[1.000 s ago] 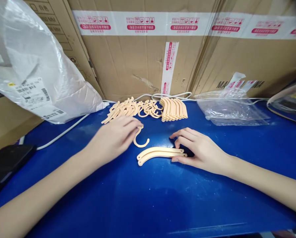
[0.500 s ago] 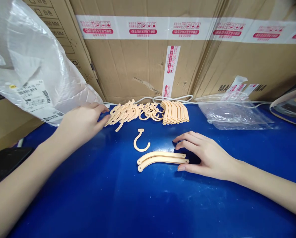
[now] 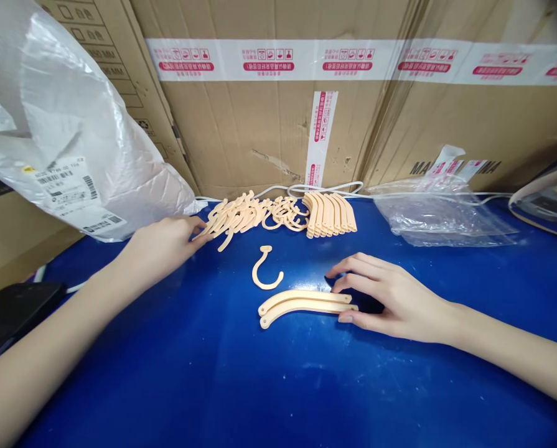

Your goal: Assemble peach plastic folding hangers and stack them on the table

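Observation:
My left hand [image 3: 173, 239] reaches the left edge of a heap of pale wooden-looking curved pieces [image 3: 234, 214]. Its thumb and forefinger are slightly apart against the end of the heap, and no piece is clearly gripped. Two pale curved hanger arms [image 3: 306, 302], each with holes at the ends, lie side by side on the blue table [image 3: 278, 386]. My right hand [image 3: 385, 295] rests open at their right ends, the thumb just below and the fingers above. A single loose hanger hook [image 3: 267, 280] lies behind the two arms.
More hooks [image 3: 285, 211] lie tangled beside a neat row of hanger arms [image 3: 332, 214]. Behind run a white cable [image 3: 325, 186] and cardboard boxes [image 3: 241, 130]. A white plastic bag [image 3: 133, 186] and a dark phone-like object [image 3: 21, 305] are left; clear plastic bags [image 3: 437, 211] lie right.
My left hand has moved slightly down and right, so its fingertips reach the heap and its finger gap has narrowed. My right hand and the loose hanger parts stay nearly the same.

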`<action>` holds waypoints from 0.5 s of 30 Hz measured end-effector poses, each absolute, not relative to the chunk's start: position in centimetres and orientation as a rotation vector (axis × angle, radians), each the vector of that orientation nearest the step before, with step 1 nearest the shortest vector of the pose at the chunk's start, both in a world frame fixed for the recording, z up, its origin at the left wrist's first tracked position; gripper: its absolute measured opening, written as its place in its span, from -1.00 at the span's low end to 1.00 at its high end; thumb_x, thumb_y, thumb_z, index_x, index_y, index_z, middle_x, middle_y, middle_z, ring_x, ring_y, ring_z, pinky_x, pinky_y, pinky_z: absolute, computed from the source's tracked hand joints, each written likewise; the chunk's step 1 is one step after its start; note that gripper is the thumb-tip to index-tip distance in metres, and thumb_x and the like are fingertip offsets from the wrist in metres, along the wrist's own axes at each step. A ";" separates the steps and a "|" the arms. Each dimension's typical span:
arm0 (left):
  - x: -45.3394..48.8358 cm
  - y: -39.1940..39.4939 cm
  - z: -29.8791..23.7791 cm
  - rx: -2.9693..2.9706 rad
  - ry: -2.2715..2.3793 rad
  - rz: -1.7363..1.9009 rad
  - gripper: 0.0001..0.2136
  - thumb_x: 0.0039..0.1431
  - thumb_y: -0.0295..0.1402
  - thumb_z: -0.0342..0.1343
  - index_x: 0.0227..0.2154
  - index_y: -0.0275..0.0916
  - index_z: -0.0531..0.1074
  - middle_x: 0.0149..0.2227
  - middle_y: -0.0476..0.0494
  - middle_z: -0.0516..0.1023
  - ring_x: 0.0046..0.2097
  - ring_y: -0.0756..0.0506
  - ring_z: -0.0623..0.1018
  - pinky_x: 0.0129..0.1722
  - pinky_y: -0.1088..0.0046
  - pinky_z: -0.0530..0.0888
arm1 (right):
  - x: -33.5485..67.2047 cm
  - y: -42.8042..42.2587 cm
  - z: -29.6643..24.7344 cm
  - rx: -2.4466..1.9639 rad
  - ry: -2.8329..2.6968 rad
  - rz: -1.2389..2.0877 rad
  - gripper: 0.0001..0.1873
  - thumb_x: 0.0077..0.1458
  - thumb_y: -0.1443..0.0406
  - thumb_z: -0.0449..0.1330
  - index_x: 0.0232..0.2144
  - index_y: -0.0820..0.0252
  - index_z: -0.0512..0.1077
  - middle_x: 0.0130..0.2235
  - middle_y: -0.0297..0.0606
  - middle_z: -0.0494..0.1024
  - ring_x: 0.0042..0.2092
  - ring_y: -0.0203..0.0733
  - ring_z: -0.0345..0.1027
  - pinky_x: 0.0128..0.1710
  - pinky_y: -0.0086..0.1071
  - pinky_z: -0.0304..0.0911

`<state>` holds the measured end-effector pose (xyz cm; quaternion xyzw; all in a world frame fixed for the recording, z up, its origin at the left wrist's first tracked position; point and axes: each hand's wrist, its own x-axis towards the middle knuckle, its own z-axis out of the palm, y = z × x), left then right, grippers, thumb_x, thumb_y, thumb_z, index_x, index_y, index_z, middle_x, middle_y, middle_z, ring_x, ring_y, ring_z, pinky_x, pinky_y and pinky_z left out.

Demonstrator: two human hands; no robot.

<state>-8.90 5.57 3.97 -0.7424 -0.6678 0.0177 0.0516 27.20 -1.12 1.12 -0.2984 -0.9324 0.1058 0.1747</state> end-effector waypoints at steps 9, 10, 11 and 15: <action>-9.3 6.6 3.8 -2.466 -2.200 -0.317 -0.74 0.17 -0.22 0.05 -0.21 -0.30 0.44 -0.29 -0.15 0.61 -0.28 -0.12 0.56 -0.28 0.43 0.39 | 27.2 -1.3 1.1 -0.843 -2.642 0.336 -0.79 0.19 0.15 0.17 -0.22 0.16 0.42 -0.04 -0.16 0.46 -0.05 -0.15 0.32 -0.07 -0.26 0.27; -9.3 6.6 3.9 -2.486 -2.218 -0.354 -0.74 0.16 -0.21 0.05 -0.22 -0.31 0.45 -0.30 -0.16 0.62 -0.28 -0.11 0.57 -0.28 0.44 0.40 | 27.2 -1.4 1.1 -0.845 -2.640 0.339 -0.79 0.19 0.15 0.17 -0.22 0.16 0.42 -0.04 -0.16 0.46 -0.05 -0.15 0.33 -0.07 -0.26 0.27; -9.3 6.5 3.9 -2.503 -2.234 -0.392 -0.73 0.16 -0.20 0.07 -0.24 -0.31 0.45 -0.30 -0.16 0.62 -0.28 -0.12 0.57 -0.28 0.43 0.41 | 27.2 -1.4 1.1 -0.848 -2.637 0.341 -0.79 0.19 0.15 0.17 -0.22 0.16 0.42 -0.03 -0.17 0.46 -0.05 -0.15 0.33 -0.07 -0.26 0.28; -9.5 6.5 3.7 -2.548 -2.266 -0.552 -0.75 0.09 -0.20 0.15 -0.30 -0.31 0.47 -0.35 -0.15 0.63 -0.35 -0.10 0.57 -0.33 0.44 0.43 | 27.4 -1.7 1.0 -0.852 -2.624 0.339 -0.79 0.19 0.15 0.16 -0.21 0.14 0.43 -0.03 -0.17 0.47 -0.05 -0.14 0.34 -0.08 -0.25 0.30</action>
